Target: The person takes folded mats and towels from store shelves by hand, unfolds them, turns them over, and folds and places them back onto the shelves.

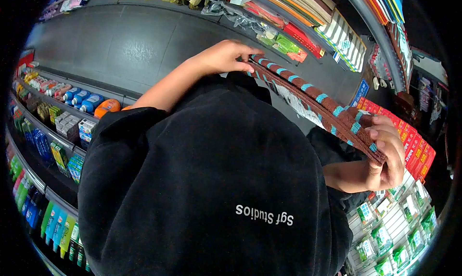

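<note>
Presently, L hand pinches one end of folded brown cloth w/ blue stripes; R hand grips opp. end, fingers over top edge, thumb below. Cloth slants btwn both hands, just beyond black shirt. Red boxes sit behind R hand; stacked textiles well apart, beyond cloth.

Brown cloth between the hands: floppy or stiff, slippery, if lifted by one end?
Probably bends, though layering may stiffen it: the cloth looks layered and runs nearly straight from left hand to right hand, perhaps under tension. Likely not slippery; its surface looks fuzzy.
</note>
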{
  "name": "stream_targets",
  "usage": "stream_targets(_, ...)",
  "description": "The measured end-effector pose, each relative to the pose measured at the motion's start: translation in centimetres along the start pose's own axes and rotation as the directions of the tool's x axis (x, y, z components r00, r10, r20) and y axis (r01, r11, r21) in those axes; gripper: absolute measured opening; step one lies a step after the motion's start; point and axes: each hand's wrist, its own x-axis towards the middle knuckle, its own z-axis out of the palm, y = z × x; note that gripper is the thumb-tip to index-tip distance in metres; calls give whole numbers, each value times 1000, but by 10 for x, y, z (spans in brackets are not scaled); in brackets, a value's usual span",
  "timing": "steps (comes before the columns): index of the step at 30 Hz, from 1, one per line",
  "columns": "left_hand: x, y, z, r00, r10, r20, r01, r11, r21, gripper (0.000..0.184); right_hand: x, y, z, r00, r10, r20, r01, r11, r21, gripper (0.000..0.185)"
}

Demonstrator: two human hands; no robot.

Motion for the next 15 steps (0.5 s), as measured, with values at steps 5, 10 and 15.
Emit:
stream_targets(5, 2, -11, 4, 990, 119, -77, -107, 984, 144, 32, -5, 4, -9, 999, 41, 7, -40, 998, -41, 31)
stream_targets(10, -5, -6, -13, 983, 115, -143, -75, 962, 263, 30, -24, 9, -18, 973, 216, -78, -227, 959, -171, 35)
stream_targets(15, -9, -1, -21, 978, 108, -177, -53, 956, 289, 26, -44, 24, -19, 911, 322, -257, -372, 912, -173, 37)
